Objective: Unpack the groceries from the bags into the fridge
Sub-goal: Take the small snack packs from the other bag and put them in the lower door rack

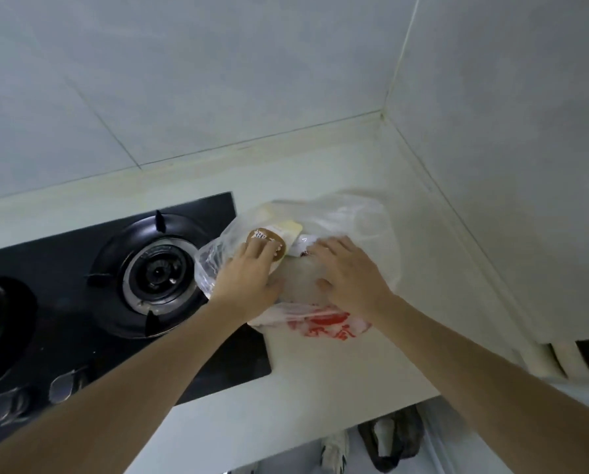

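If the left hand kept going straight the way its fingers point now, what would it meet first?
Most likely the packaged item with the round brown label inside the clear plastic bag. The left hand already has its fingertips at that label, though whether bag film lies between them is unclear.

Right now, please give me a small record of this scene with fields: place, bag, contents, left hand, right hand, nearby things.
place: pale kitchen counter in a tiled corner
bag: clear plastic bag with red print, lying on the counter, its left edge over the stove
contents: a pale yellow packet with a brown round label; other items too blurred to name
left hand: left hand reaches to the packet, fingers on the label
right hand: right hand lies on the bag, fingers spread
nearby things: black gas stove, burner, two knobs
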The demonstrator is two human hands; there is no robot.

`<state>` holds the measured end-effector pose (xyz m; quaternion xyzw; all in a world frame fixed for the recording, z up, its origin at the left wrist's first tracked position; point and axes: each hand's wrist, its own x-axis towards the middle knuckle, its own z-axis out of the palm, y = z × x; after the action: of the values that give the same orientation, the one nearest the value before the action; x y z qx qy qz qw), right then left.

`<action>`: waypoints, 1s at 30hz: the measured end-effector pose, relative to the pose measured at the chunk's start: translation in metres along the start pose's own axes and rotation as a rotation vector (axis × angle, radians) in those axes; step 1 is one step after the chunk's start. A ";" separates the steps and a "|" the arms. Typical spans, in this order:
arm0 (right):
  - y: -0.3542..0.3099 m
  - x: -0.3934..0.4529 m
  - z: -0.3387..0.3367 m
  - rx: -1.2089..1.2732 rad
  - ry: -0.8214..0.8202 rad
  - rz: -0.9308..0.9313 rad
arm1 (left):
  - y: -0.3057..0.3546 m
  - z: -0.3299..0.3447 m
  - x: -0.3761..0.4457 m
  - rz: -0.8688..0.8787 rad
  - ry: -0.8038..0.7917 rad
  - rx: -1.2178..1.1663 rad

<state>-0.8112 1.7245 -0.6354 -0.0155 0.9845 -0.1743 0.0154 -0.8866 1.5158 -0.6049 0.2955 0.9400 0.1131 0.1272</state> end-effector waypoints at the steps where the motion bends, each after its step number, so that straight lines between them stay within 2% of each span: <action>1: 0.005 0.008 0.000 -0.015 -0.021 -0.011 | -0.002 0.003 0.007 -0.025 0.024 0.018; 3: 0.013 0.026 -0.003 -0.044 -0.080 -0.013 | -0.009 0.006 0.020 -0.093 0.024 0.053; 7: 0.020 0.055 -0.005 -0.046 -0.207 0.029 | -0.018 0.009 0.040 -0.196 -0.074 0.097; 9: 0.023 0.062 -0.003 -0.041 -0.217 0.032 | -0.017 0.011 0.047 -0.203 -0.110 0.138; 12: 0.026 0.060 0.000 -0.138 -0.160 -0.070 | -0.017 0.012 0.047 -0.188 -0.153 0.163; 15: 0.032 0.047 0.004 -0.196 -0.068 -0.182 | -0.021 0.012 0.037 -0.141 -0.111 0.111; 19: 0.037 0.032 0.007 -0.216 -0.046 -0.221 | -0.024 0.006 0.024 -0.110 -0.056 0.093; 26: 0.035 0.012 -0.015 -0.010 -0.179 -0.202 | -0.021 -0.003 0.006 -0.050 0.008 0.107; 30: 0.036 -0.001 -0.025 0.021 -0.231 -0.197 | -0.013 -0.004 -0.004 0.020 0.099 0.081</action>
<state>-0.8119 1.7673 -0.6247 -0.1320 0.9679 -0.1825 0.1116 -0.8916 1.5030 -0.6036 0.3040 0.9459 0.0908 0.0674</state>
